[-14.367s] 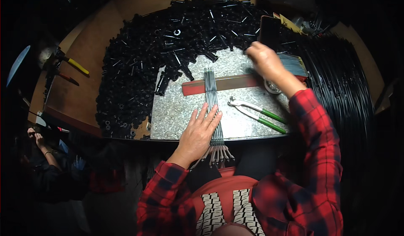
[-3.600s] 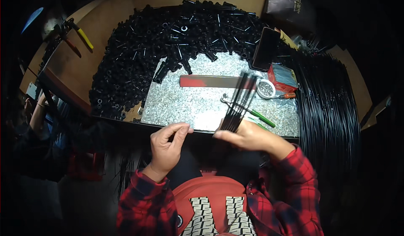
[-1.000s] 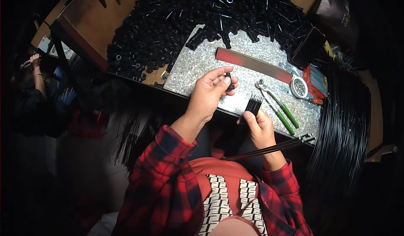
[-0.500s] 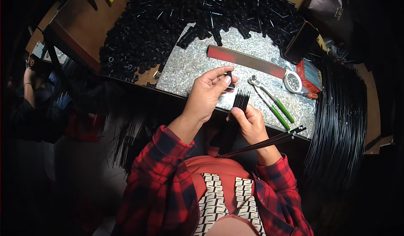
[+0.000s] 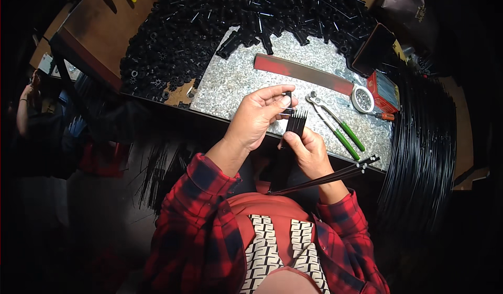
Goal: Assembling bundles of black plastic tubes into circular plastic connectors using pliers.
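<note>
Galvanized sheet (image 5: 236,79) lay on wooden table. Over sheet's near edge, right hand (image 5: 309,150) gripped bundle of black rods (image 5: 296,122); left hand (image 5: 257,118) pinched small black piece (image 5: 287,96) above bundle. Green-handled pliers (image 5: 338,126) beside.

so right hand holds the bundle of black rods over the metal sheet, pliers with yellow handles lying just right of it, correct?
Not quite: in the head view the pliers on the metal sheet have green handles, not yellow. The rest stands: the right hand holds the bundle of black rods, with the pliers just to its right.
</note>
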`<state>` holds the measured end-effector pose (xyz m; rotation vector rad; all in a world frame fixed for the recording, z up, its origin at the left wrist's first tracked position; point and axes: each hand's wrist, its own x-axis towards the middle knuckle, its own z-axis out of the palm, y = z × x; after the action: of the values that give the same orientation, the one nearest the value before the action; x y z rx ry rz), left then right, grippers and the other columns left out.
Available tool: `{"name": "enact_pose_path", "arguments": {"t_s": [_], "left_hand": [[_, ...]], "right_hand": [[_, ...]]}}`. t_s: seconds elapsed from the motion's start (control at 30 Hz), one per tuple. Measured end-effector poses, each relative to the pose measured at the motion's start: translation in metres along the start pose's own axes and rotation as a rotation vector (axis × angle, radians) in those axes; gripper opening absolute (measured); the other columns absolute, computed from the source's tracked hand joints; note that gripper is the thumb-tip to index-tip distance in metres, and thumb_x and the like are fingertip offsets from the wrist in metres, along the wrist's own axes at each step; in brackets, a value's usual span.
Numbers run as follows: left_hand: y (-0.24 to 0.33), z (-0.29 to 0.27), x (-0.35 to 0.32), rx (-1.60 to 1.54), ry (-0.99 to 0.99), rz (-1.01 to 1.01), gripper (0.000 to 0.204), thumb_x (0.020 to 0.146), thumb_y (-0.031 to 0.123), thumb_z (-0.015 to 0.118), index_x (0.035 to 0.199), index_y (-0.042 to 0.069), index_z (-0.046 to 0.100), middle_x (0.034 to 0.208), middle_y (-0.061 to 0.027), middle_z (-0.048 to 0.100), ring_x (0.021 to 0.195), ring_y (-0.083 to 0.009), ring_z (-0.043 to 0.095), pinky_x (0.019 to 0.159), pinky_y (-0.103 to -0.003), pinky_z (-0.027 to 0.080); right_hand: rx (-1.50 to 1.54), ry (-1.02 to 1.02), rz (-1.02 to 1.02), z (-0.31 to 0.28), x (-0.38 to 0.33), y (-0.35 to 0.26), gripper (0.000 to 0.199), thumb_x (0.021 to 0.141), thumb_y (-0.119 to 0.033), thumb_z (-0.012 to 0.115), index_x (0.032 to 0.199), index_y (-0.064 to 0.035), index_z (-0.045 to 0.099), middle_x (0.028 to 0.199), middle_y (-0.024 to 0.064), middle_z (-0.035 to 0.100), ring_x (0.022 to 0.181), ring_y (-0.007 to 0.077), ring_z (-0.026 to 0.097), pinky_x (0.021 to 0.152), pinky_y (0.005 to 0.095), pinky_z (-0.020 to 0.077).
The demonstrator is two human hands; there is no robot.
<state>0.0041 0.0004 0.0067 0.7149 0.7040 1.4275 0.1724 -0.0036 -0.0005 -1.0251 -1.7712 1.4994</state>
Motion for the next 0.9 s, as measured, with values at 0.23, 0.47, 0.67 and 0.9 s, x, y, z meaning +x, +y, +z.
{"name": "enact_pose_path", "arguments": {"t_s": [0.23,0.47,0.67,0.9], "left_hand": [[0.007,-0.004,0.0,-0.019,-0.033,-0.069,0.029,0.09,0.006,0.058,0.119,0.0,0.058,0.099,-0.0084,0.066,0.092,-0.0136,0.064,0.078,-0.026,0.054],[0.008,-0.012,0.001,-0.051,-0.084,-0.127,0.027,0.091,0.008,0.058,0.116,-0.003,0.059,0.104,-0.0098,0.065,0.096,-0.0148,0.063,0.082,-0.027,0.052],[0.008,-0.012,-0.007,0.087,-0.066,-0.017,0.026,0.089,0.006,0.061,0.112,-0.006,0.061,0.116,-0.013,0.06,0.099,-0.0163,0.061,0.086,-0.027,0.05],[0.004,-0.008,-0.014,0.206,-0.094,0.059,0.031,0.082,-0.006,0.064,0.113,-0.006,0.061,0.112,-0.0078,0.059,0.1,-0.015,0.06,0.088,-0.026,0.049]], "right_hand": [[-0.034,-0.011,-0.003,-0.001,0.0,0.003,0.023,0.095,-0.021,0.055,0.086,-0.0013,0.061,0.076,0.0002,0.062,0.069,0.0065,0.053,0.065,0.0228,0.0432],[-0.021,0.009,0.009,0.0,0.0,0.006,0.02,0.095,-0.019,0.056,0.088,-0.0009,0.061,0.076,-0.0006,0.062,0.068,0.0055,0.053,0.063,0.0215,0.0428],[-0.033,0.045,-0.019,0.005,0.0,0.0,0.019,0.092,-0.018,0.06,0.088,0.0009,0.061,0.068,0.0,0.059,0.064,0.0063,0.05,0.059,0.0243,0.0423],[-0.083,0.075,-0.075,0.005,-0.002,-0.003,0.016,0.09,-0.014,0.061,0.098,0.0002,0.064,0.071,0.0016,0.061,0.066,0.0066,0.052,0.06,0.0249,0.0441]]}}
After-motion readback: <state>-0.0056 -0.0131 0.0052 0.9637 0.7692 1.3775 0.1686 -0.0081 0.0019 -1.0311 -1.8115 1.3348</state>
